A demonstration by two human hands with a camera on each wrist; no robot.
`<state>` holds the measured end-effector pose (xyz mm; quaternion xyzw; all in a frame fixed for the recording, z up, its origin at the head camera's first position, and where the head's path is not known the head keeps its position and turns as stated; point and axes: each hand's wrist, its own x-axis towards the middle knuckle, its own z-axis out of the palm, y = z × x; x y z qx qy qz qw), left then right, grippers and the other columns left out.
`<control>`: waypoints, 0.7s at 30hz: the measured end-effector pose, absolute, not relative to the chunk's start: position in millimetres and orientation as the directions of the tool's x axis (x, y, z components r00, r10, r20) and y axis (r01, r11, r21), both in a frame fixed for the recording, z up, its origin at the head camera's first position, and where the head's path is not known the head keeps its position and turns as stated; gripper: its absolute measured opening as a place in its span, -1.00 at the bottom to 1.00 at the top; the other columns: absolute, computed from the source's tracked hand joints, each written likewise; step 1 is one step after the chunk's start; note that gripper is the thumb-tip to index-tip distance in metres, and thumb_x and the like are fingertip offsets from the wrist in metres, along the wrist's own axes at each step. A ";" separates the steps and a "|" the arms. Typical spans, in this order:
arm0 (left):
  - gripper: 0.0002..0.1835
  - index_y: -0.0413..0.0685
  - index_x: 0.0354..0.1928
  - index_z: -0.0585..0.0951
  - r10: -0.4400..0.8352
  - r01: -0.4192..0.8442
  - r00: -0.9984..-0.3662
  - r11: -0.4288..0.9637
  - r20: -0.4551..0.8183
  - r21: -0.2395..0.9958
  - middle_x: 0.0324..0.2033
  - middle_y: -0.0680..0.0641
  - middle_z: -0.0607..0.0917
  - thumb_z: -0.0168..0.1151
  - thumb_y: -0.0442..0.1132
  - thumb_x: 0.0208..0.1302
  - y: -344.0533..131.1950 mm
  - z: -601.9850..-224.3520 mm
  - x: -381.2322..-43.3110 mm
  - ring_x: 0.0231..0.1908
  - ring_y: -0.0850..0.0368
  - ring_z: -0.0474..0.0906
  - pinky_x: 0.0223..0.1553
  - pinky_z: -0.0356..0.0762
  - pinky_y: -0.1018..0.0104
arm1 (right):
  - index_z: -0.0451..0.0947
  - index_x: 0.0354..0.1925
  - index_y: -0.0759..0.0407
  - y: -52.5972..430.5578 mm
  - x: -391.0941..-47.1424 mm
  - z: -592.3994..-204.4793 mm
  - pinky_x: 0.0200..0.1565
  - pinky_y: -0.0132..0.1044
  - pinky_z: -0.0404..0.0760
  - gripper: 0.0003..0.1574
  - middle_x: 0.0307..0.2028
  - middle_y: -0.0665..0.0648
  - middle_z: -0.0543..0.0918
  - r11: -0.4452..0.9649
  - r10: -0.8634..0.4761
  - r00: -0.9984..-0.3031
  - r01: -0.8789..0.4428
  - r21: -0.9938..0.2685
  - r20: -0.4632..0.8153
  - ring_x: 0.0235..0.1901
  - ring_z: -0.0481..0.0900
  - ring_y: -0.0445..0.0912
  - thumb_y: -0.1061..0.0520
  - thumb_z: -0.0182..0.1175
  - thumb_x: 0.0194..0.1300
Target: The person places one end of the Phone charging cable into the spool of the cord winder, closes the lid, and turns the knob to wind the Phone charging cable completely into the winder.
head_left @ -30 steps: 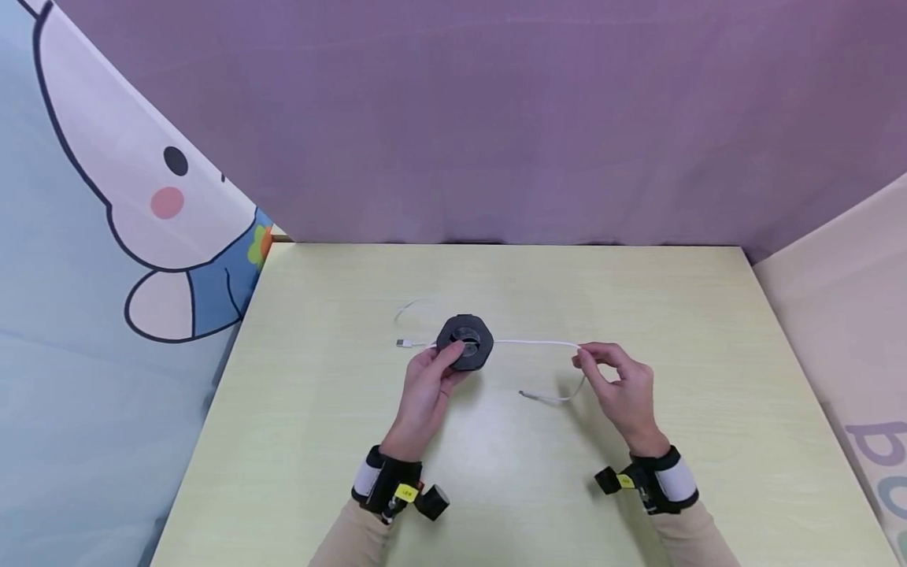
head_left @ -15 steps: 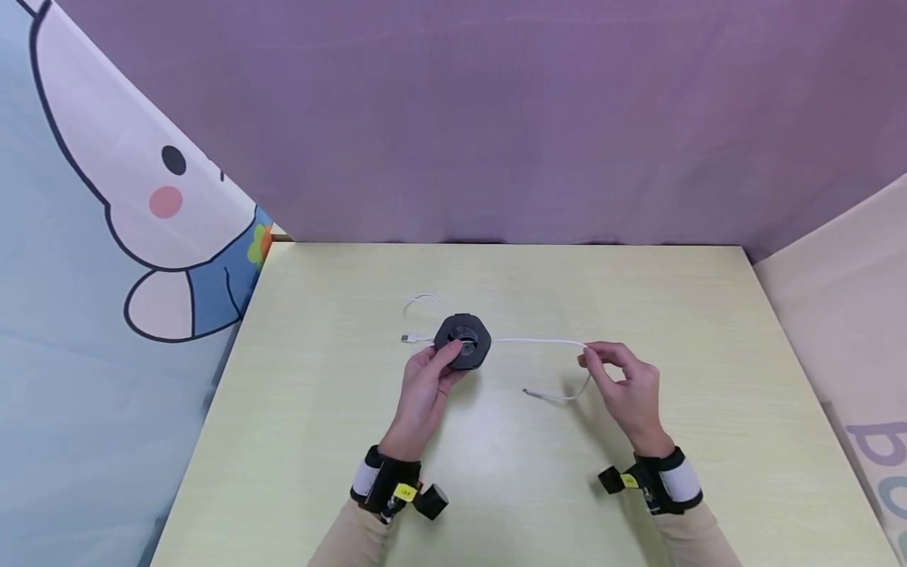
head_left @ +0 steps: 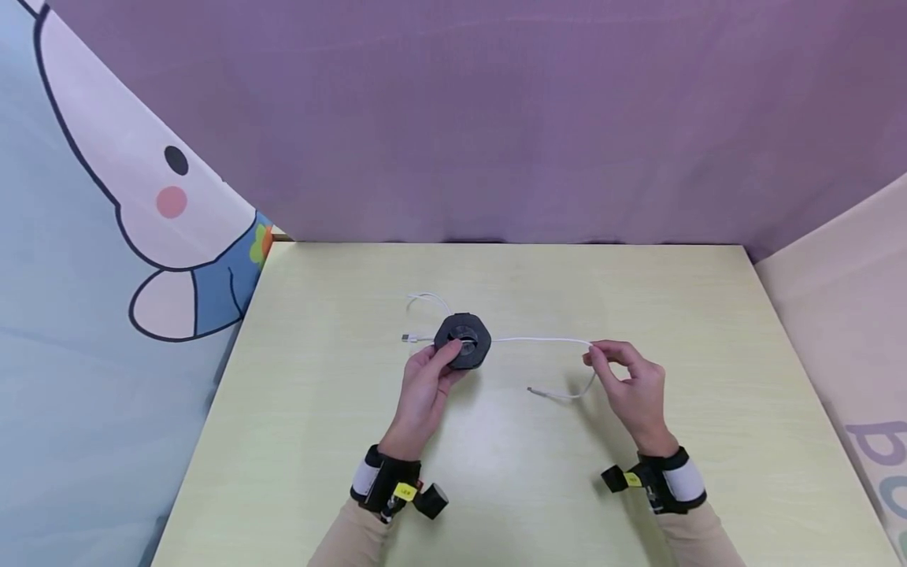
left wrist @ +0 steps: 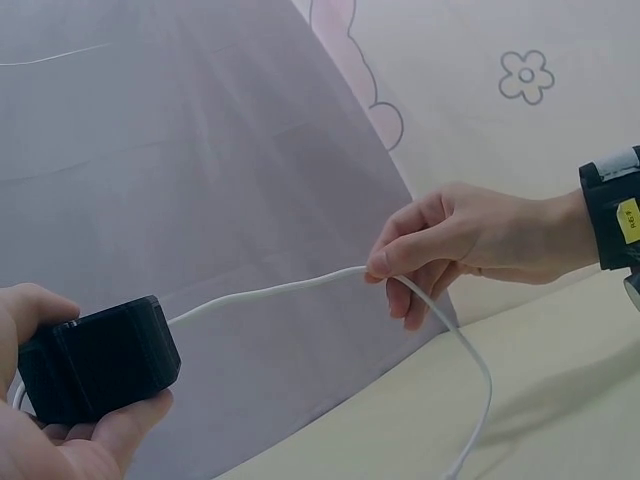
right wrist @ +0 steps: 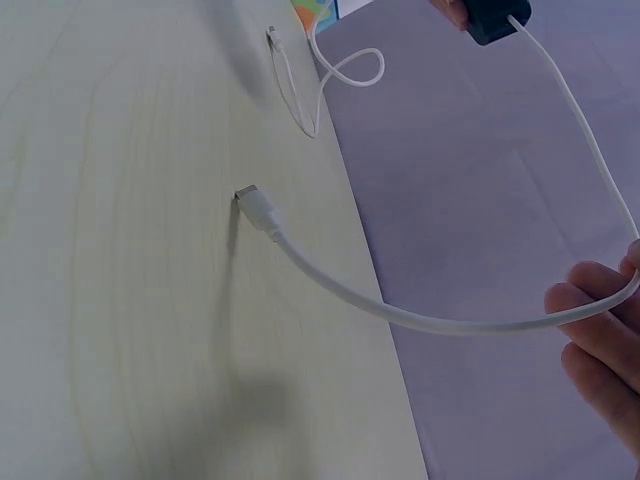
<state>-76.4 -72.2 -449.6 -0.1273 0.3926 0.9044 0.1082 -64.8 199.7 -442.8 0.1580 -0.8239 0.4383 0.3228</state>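
Note:
My left hand (head_left: pixel 423 390) grips a black hexagonal block (head_left: pixel 476 356) with a round dark middle, the thumb laid over its front. In the left wrist view the block (left wrist: pixel 105 365) is thick, held between thumb and fingers. A white USB cable (head_left: pixel 534 339) runs straight out of its right side to my right hand (head_left: pixel 633 394), which pinches it between thumb and fingertips. Past the pinch, the cable's end curves down to a small plug (right wrist: pixel 258 208), seen in the right wrist view. Left of the block, the cable's USB plug (head_left: pixel 411 338) and a loose loop (head_left: pixel 428 296) stick out.
A pale wooden table (head_left: pixel 340 441) lies under both hands. Behind it hangs a purple cloth (head_left: pixel 496 126), with a blue cartoon-print cloth (head_left: pixel 64 378) on the left and a pale one (head_left: pixel 850 315) on the right.
My right hand has drifted slightly right with the pinched cable. The USB plug left of the block has come a little closer to it. The left hand stays nearly still.

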 end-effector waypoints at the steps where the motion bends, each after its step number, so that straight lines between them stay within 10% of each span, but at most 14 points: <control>1: -0.36 -0.53 0.22 0.29 0.097 -0.295 -0.945 -0.667 -0.313 0.684 0.18 -0.43 0.42 0.27 -0.31 0.18 -72.3 -449.7 -76.4 0.03 -0.06 0.52 0.02 0.50 0.24 | 0.59 -0.37 0.44 200.1 -65.1 -442.8 -0.22 -0.66 0.51 -0.81 -0.57 0.26 0.68 0.566 0.023 -0.741 -0.543 -0.620 0.671 -0.51 0.64 -0.16 0.55 0.24 -0.04; 21: -0.37 -0.54 0.20 0.31 0.086 -0.288 -0.947 -0.652 -0.309 0.701 0.15 -0.43 0.44 0.27 -0.30 0.17 -72.9 -448.8 -77.0 0.01 -0.06 0.54 0.01 0.51 0.25 | 0.63 -0.31 0.34 218.2 -74.8 -471.4 -0.23 -0.64 0.52 -0.85 -0.52 0.20 0.71 0.568 0.102 -0.747 -0.498 -0.655 0.657 -0.45 0.62 -0.31 0.43 0.27 0.06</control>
